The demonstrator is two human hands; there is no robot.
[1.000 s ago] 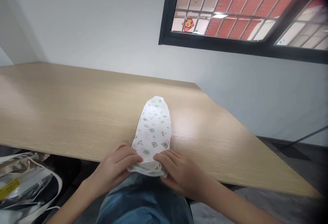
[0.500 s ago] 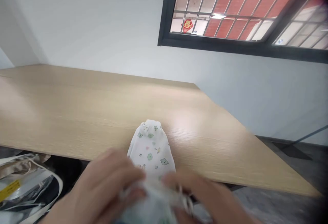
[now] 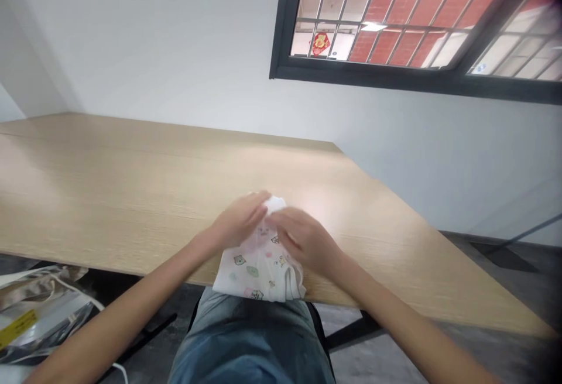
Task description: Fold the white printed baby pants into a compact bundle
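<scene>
- Printed white cloth [image 3: 259, 273]: folded, lying on the table's near edge, overhanging slightly
- Left hand [image 3: 239, 220]: on the cloth's far end
- Right hand [image 3: 305, 240]: on the cloth, touching the left; whether either grips, cannot tell
- Table [image 3: 132, 196]: pale wood
- Jeans [image 3: 250, 337]: just below the cloth
- Foil bag [image 3: 39, 314]: on the floor, lower left

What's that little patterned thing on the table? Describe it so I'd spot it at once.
Find the near edge of the light-wood table, above the person's blue jeans. A folded white cloth lies there under the left hand and right hand, the only thing dotted with small green and pink prints.
</scene>
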